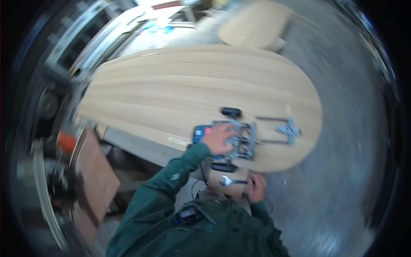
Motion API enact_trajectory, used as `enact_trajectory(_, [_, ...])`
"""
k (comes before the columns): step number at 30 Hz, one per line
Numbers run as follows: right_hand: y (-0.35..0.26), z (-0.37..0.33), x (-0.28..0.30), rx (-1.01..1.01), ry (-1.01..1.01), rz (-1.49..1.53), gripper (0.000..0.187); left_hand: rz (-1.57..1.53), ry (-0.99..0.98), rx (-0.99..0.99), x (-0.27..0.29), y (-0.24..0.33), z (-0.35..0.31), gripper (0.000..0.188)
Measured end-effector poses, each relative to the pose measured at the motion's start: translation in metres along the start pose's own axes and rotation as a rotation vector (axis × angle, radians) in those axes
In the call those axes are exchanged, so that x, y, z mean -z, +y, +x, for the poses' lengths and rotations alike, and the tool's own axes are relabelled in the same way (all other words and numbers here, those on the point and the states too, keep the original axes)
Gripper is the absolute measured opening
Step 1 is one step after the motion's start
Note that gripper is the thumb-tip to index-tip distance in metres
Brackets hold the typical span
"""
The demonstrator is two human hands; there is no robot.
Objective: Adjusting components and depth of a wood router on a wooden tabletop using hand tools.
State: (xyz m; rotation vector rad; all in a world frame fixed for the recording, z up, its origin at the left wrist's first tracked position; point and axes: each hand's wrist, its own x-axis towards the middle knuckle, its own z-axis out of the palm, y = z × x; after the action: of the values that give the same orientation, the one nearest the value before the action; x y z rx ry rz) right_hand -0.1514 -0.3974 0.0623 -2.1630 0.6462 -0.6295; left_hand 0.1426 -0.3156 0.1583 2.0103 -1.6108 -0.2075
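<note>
A blue and black router [198, 133] with two black handles lies on its side on a large pale wooden panel [180, 90], near the panel's front edge. Gripping the router's body is my left hand [219, 139], its fingers curled over the metal parts by the base. A parallel guide [292, 130] with two rods extends from the base to the right, over the wood. Closer to me, my right hand [257, 188] is closed round the end of an open-ended wrench [233, 181], whose jaw points left. Motion blur softens the fine parts.
A second rounded wooden piece [257, 25] stands beyond the panel. Reddish-brown boards [94, 180] and an orange object [66, 141] are at the left. A dark cord [195, 188] hangs between me and the panel. Grey floor [351, 107] shows at the right.
</note>
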Motion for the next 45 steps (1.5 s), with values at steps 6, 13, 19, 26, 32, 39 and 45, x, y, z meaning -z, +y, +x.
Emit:
enact_trajectory(6, [-0.039,0.058,0.013,0.083,-0.059,0.172,0.050,0.031,0.004,0.064,0.019,0.006,-0.023,0.047])
enact_trajectory(13, [-0.031,0.104,0.001,-0.099,-0.201,0.406,0.047,0.091,0.050,0.068,0.009,0.013,-0.017,0.047])
enact_trajectory(19, [-0.029,0.114,-0.004,-0.253,-0.238,0.503,0.047,0.099,0.138,0.038,-0.001,0.009,-0.025,0.047])
enact_trajectory(26, [-0.045,0.093,0.003,-0.200,-0.247,0.320,0.038,0.104,0.171,0.030,-0.002,0.017,-0.038,0.048])
enact_trajectory(32, [-0.063,0.075,0.006,-0.109,-0.120,-0.106,0.035,0.059,0.120,-0.009,-0.008,0.018,-0.045,0.053])
enact_trajectory(39, [-0.089,0.071,-0.006,-0.160,-0.024,-0.440,0.042,0.050,0.097,0.013,-0.001,0.014,-0.046,0.058])
enact_trajectory(45, [-0.112,0.028,0.021,-0.248,-0.008,-0.386,0.043,0.074,0.112,-0.018,0.000,0.023,-0.036,0.056])
